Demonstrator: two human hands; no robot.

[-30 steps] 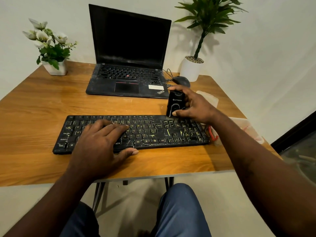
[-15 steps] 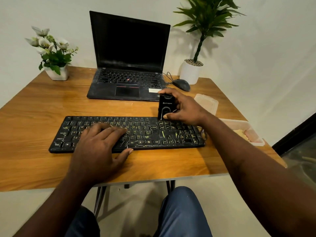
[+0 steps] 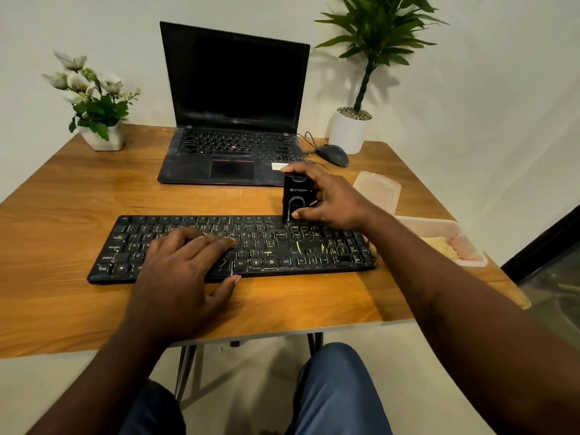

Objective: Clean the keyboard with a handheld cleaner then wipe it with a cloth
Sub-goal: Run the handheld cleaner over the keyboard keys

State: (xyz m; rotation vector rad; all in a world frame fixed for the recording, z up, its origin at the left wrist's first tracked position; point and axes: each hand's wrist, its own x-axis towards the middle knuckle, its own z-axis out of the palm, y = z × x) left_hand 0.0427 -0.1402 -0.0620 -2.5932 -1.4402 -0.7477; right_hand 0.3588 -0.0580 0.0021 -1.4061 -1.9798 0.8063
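We look down on a wooden worktop (image 3: 62, 215) where a black keyboard (image 3: 314, 255), its keys streaked with yellowish marks, lies lengthwise along the near edge. The right hand (image 3: 335, 199) grips a small black handheld cleaner (image 3: 296, 196), held upright with its base on the keyboard's far edge, right of centre. Its fingers (image 3: 317, 175) curl round the top and side of the cleaner, the thumb pressed against its lower front. The left hand (image 3: 182, 271) rests flat on the keys left of centre, fingers straight and close together, the thumb spread out past the keyboard's front edge. Behind, we see an open laptop (image 3: 232, 105) with a dark screen, a mouse (image 3: 334, 154) just beside it, and a potted plant in each far corner. A clear plastic tub (image 3: 439, 229) sits at the right edge.
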